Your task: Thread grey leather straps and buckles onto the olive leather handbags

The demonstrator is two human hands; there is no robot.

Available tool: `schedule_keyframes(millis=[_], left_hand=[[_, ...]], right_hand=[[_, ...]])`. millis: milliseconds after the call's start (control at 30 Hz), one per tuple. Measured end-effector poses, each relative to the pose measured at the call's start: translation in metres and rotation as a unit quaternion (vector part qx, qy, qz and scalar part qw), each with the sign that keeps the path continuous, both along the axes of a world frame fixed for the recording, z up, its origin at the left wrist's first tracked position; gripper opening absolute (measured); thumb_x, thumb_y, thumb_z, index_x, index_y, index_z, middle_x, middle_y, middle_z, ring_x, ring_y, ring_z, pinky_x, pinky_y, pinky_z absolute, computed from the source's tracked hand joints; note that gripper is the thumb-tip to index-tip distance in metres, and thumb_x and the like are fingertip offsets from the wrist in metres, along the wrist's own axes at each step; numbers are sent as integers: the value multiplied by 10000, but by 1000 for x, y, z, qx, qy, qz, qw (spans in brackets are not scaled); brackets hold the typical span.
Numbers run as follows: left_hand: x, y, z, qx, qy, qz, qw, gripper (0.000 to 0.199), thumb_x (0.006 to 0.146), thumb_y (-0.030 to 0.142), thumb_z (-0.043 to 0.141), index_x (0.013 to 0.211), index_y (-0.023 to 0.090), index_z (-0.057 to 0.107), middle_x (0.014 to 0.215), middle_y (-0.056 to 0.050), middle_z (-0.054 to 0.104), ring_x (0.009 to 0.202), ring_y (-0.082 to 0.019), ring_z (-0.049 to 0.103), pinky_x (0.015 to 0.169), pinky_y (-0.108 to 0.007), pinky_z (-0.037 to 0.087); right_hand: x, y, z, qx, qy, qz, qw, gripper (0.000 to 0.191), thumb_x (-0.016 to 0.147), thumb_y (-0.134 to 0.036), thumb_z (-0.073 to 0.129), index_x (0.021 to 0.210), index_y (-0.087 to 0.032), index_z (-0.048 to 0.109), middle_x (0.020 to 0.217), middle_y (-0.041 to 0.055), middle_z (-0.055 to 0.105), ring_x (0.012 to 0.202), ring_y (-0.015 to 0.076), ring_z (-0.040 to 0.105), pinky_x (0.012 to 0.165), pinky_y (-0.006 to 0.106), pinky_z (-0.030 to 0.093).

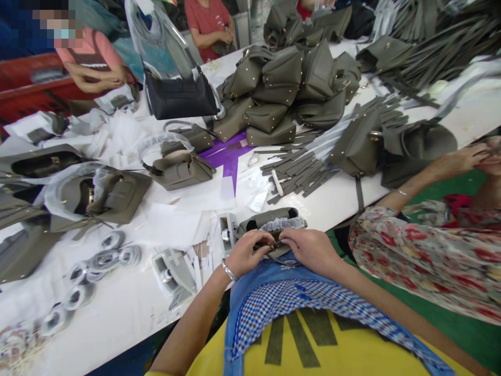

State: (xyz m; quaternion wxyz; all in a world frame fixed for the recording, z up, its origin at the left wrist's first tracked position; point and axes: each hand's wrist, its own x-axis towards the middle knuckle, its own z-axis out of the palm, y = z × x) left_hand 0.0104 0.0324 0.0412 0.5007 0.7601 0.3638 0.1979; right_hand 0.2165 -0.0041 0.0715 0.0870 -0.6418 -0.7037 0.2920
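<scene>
A small olive-grey handbag [256, 218] lies at the table's near edge, against the blue apron at my front. Clear plastic film [284, 223] is wrapped along its handle. My left hand [249, 251] is closed, thumb and fingers pinching the bag's near side. From the other side, my right hand [311, 250] pinches the same spot, its fingertips almost meeting the left ones. The small part between the fingertips is too hidden to make out. A thin dark strap or cord curves below the hands.
Olive handbags [282, 78] are piled at the back centre, with loose straps [301, 167] to their right. A black handbag [182, 94] stands back left. Rolled straps [105, 258] and white paper [172, 224] lie left. A co-worker's floral sleeve [422, 250] is close on my right.
</scene>
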Motion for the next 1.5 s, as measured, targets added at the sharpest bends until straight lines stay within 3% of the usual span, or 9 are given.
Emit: schedule_keyframes(millis=[133, 267, 533, 700, 767, 867, 967, 1200, 1500], left_hand=[[-2, -2, -6, -88, -64, 40, 993, 214, 826, 231, 559, 1029, 169, 589, 958, -71, 666, 891, -173, 630, 832, -316, 514], [1, -1, -12, -114, -91, 93, 985, 225, 805, 237, 593, 1015, 155, 598, 959, -68, 669, 893, -170, 641, 846, -316, 521], [6, 1, -13, -115, -99, 118, 981, 243, 762, 226, 640, 991, 149, 617, 920, -61, 690, 862, -167, 658, 838, -311, 532], [2, -1, -14, -109, -83, 143, 980, 266, 747, 256, 660, 988, 153, 618, 876, -61, 705, 823, -171, 672, 800, -305, 546], [1, -2, -14, -117, -88, 145, 979, 283, 734, 258, 674, 988, 148, 612, 864, -64, 707, 805, -168, 675, 784, -299, 550], [3, -1, -15, -129, -101, 137, 977, 289, 732, 264, 678, 986, 145, 606, 857, -62, 707, 789, -159, 675, 780, -295, 550], [5, 0, -18, -130, -104, 133, 977, 292, 735, 280, 677, 985, 145, 605, 861, -58, 702, 790, -155, 671, 780, -290, 545], [8, -1, -19, -118, -96, 145, 978, 294, 735, 266, 669, 999, 154, 605, 864, -49, 695, 803, -149, 665, 783, -271, 534], [10, 1, -10, -93, -64, 149, 982, 239, 705, 233, 681, 932, 172, 637, 775, 1, 688, 723, -123, 642, 711, -228, 507]], right_hand=[[2, 1, 1, -44, 140, -48, 988, 195, 833, -369, 533, 871, -263, 692, 773, 32, 697, 684, 203, 610, 648, 317, 430], [3, 5, -5, -157, 311, -114, 930, 315, 838, -464, 501, 936, -217, 671, 672, 28, 671, 534, 166, 582, 526, 290, 447], [-13, 6, -21, -111, 304, -163, 932, 415, 884, -550, 381, 1026, -236, 612, 519, -31, 552, 493, 147, 540, 520, 270, 428], [4, 1, -9, -188, 378, -146, 894, 354, 836, -511, 519, 1038, -227, 580, 880, 25, 682, 757, 188, 654, 695, 300, 516], [14, -3, -3, -197, 316, -122, 920, 338, 812, -474, 573, 1032, -222, 621, 933, 34, 697, 808, 205, 665, 747, 307, 517], [19, -8, 4, -159, 190, -84, 965, 313, 854, -443, 509, 1008, -228, 677, 743, 14, 714, 682, 195, 670, 679, 298, 521], [10, -6, 3, -105, 148, -58, 982, 317, 890, -402, 436, 1001, -240, 685, 654, -6, 699, 585, 176, 657, 587, 272, 518], [-9, 2, -7, -94, 172, -75, 978, 372, 878, -360, 467, 1220, -243, 554, 717, 6, 719, 546, 161, 665, 566, 261, 556], [-12, 10, -3, -153, 225, -90, 958, 365, 868, -396, 491, 1192, -245, 569, 721, 17, 720, 586, 184, 681, 564, 283, 579]])
